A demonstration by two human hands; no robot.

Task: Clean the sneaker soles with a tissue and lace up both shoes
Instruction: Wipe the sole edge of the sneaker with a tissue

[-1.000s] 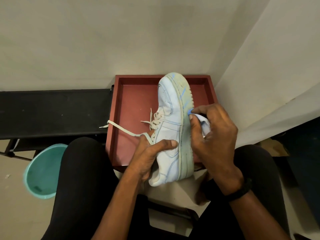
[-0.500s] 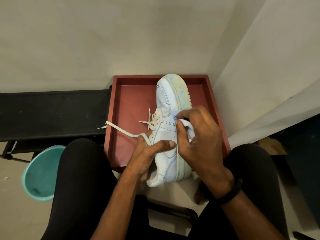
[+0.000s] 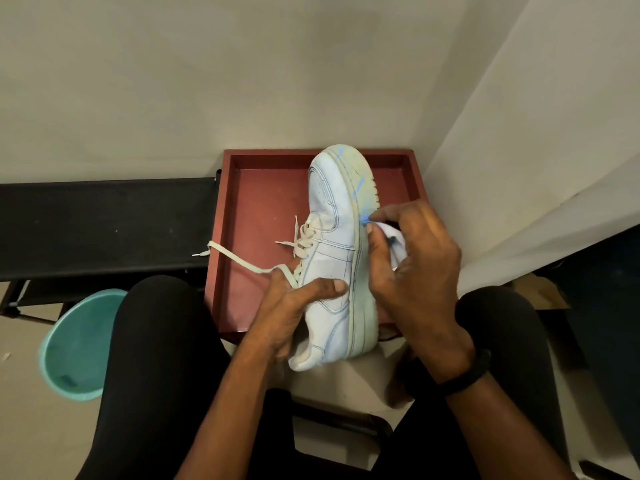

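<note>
A white sneaker [image 3: 332, 244] lies on its side over the red tray [image 3: 263, 209], toe pointing away, its sole edge streaked with blue marks. My left hand [image 3: 294, 306] grips the heel part, thumb across the upper. My right hand [image 3: 412, 265] holds a white tissue [image 3: 393, 237] bunched in its fingers and presses it against the sole edge near the middle. A loose cream lace [image 3: 242, 259] trails left over the tray's rim. Only one shoe is in view.
A black bench [image 3: 104, 226] runs to the left of the tray. A teal bucket [image 3: 76, 344] stands on the floor at the lower left. Walls close in behind and on the right. My knees in black trousers flank the shoe.
My right hand with the tissue slid toward the heel along the sole edge, then back toward the toe. The left hand kept its grip on the sneaker.
</note>
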